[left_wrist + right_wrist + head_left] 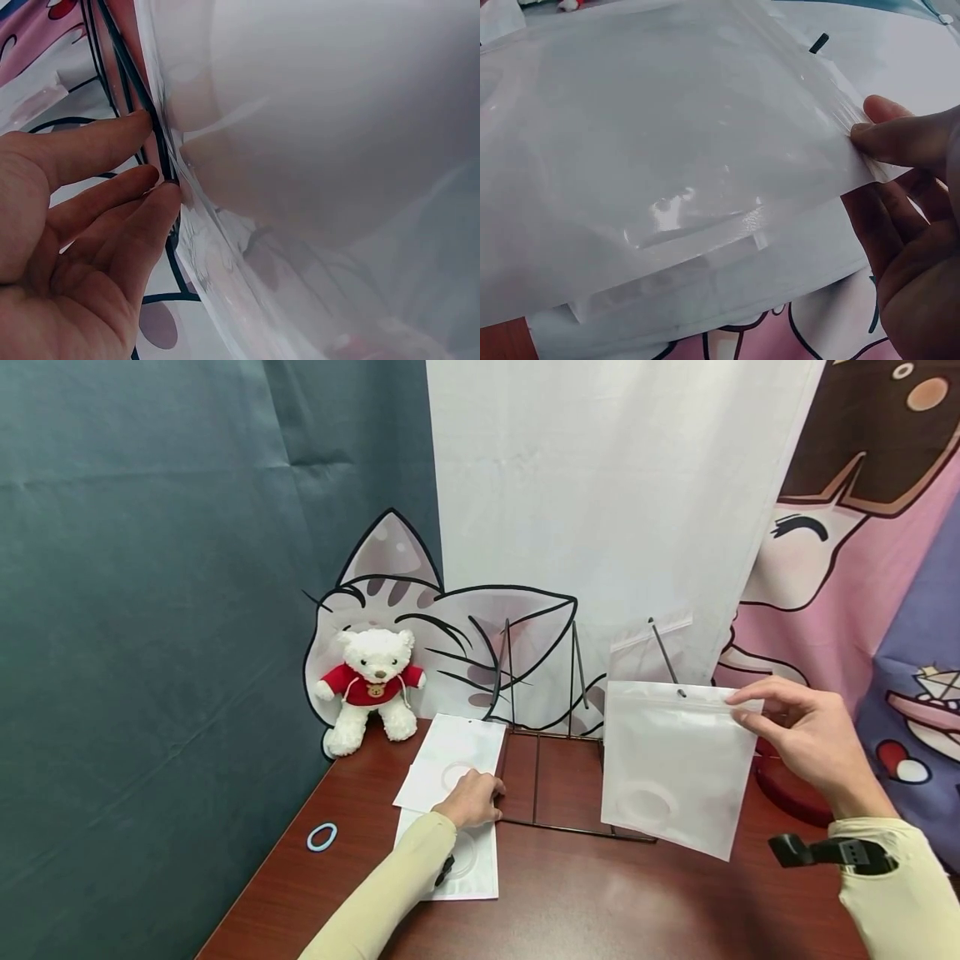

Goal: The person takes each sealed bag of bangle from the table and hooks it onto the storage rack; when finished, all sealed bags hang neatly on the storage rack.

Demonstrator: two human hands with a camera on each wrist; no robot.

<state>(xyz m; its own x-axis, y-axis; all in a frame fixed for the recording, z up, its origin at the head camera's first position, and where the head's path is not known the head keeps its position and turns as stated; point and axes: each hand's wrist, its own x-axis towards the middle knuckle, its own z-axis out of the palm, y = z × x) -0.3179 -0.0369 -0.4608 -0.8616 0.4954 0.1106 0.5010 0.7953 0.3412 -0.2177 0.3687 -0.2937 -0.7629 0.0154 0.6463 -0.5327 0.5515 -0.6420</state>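
My right hand [795,735] pinches the upper right corner of a white zip bag [675,768], thumb in front and fingers behind. A ring-shaped outline shows low in the bag, and the tip of a black prong [681,693] sticks out through its top. Behind it, the clear top of another bag [652,643] hangs farther back on that prong. My left hand [472,797] is over white bags [468,735] lying on the table. In the left wrist view its fingertips [166,191] are right at a glossy bag's edge [214,217], beside a dark wire.
A black wire rack [536,777] with upright prongs stands on the brown table [570,893], between the bags. At left are a light blue ring [322,837] and a white teddy bear [371,693] in a red hoodie. Printed curtains [615,485] close off the back.
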